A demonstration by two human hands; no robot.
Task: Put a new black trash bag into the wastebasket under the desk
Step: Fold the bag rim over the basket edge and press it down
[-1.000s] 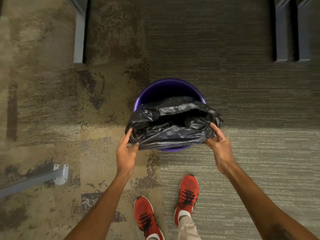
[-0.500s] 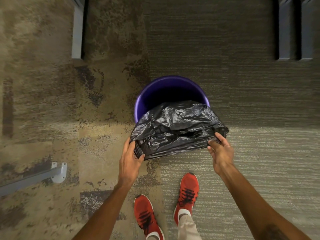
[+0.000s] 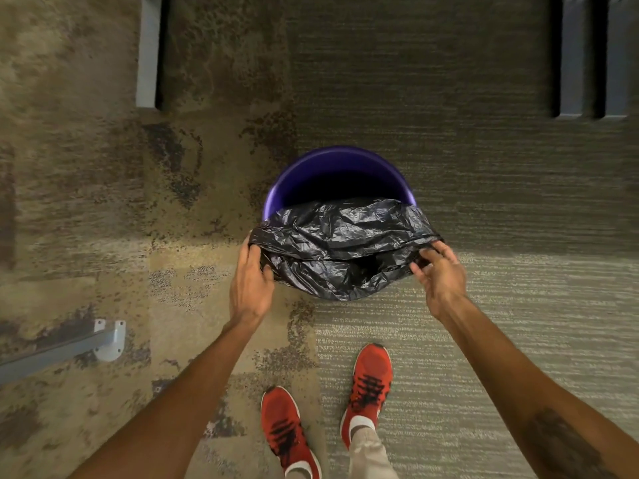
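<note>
Head view is showing a person standing over a purple wastebasket [image 3: 337,174] on the carpet [image 3: 484,340], with both hands working a black trash bag [image 3: 342,247] onto its near side. The bag is lying bunched across the near half of the round rim, its crinkled film draping over the front edge, while the far half of the rim and the dark inside are sitting uncovered. The left hand [image 3: 250,281] is gripping the bag's left edge, its grip clamped on a fold of film with the thumb tucked under. The right hand [image 3: 441,274] is pinching the right edge, its grip closed on the plastic with fingers curled in and slightly blurred.

The bag is looking very light, thin and limp, glossy and probably slippery, so it is likely to slide off the smooth plastic rim unless it is stretched and folded over. It is best held at the open hem, a hand on each side, pulling outward and down over the lip; tugging hard in one spot is risking a tear. The basket is looking rigid and light enough to shift. Red shoes [image 3: 370,378] are standing just behind, and grey metal legs [image 3: 148,53] are framing the floor.
</note>
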